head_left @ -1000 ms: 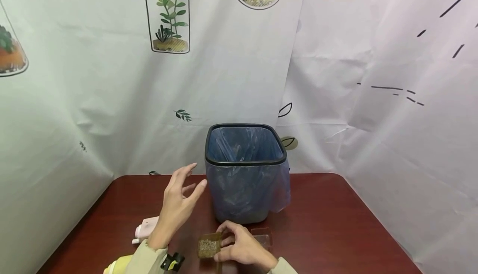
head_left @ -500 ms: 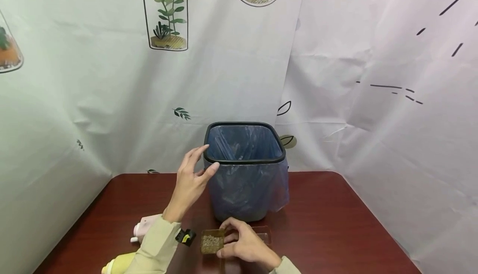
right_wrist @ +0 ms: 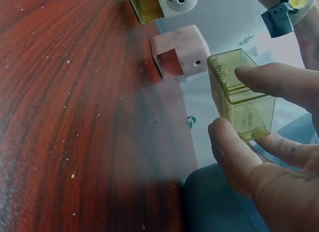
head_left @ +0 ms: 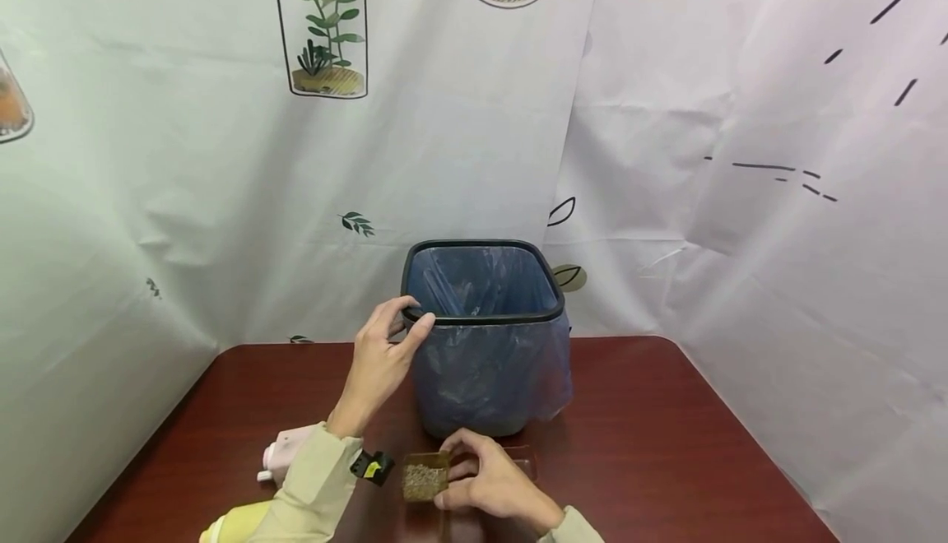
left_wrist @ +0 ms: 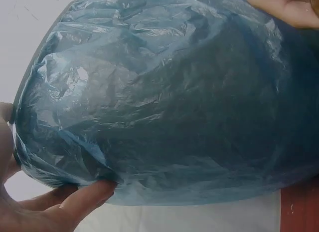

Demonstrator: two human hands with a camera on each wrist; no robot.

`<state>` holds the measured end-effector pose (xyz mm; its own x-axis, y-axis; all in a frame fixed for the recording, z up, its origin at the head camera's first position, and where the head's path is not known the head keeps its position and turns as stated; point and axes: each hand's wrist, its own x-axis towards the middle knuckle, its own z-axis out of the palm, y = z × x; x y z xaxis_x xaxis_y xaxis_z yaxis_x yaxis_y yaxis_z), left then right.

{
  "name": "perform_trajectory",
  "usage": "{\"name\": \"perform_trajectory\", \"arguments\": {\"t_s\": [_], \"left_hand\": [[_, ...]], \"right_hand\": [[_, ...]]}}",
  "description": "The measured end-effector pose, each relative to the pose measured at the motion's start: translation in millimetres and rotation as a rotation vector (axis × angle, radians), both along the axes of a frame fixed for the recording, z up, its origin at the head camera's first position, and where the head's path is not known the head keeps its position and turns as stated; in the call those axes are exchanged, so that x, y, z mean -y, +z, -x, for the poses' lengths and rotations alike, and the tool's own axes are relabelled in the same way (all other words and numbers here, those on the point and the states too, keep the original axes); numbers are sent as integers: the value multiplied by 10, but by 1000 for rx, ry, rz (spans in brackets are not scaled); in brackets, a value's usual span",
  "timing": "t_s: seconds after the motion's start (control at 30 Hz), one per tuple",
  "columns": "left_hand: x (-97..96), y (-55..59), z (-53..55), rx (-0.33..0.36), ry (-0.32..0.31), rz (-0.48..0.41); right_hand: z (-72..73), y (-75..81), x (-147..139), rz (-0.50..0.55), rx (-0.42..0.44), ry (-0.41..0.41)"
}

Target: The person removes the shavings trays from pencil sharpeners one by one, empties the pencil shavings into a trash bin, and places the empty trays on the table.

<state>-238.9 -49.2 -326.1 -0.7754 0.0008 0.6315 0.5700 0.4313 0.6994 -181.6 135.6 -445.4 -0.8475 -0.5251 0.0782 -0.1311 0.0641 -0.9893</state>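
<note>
My left hand (head_left: pixel 376 368) grips the near left corner of the trash bin's black rim, thumb outside and fingers over the edge. The trash bin (head_left: pixel 485 382) is lined with a blue plastic bag, which hangs down its outside; in the left wrist view the thumb (left_wrist: pixel 94 194) presses on this bag. My right hand (head_left: pixel 494 481) holds a transparent yellow shavings drawer (head_left: pixel 425 481) between thumb and fingers, in front of the bin. Pale pencil shavings (right_wrist: pixel 219 72) lie inside it, seen in the right wrist view. The bin's inner bottom is hidden.
A pink crank pencil sharpener (head_left: pixel 284 449) lies left of the bin, with a yellow one (head_left: pixel 240 521) nearer, partly behind the left sleeve. A clear reddish drawer (head_left: pixel 527 461) sits behind the right hand. Fine crumbs dot the dark red table (right_wrist: pixel 75 122). Printed cloth hangs behind.
My left hand has moved right and up to the bin and taken hold of its rim. The right hand with the yellow drawer has shifted only slightly.
</note>
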Motion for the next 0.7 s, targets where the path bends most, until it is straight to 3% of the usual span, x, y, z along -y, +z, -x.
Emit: {"name": "perform_trajectory", "arguments": {"t_s": [0.3,0.53,0.7], "left_hand": [[14,7,-7,51,-23,-33],[36,95,-74,202,-79,-41],[34,95,-65,222,-92,-47]], "right_hand": [[-23,88,-31,36,-6,18],[-61,169,-73,65,10,28],[-55,214,-96,82,-1,35]]}}
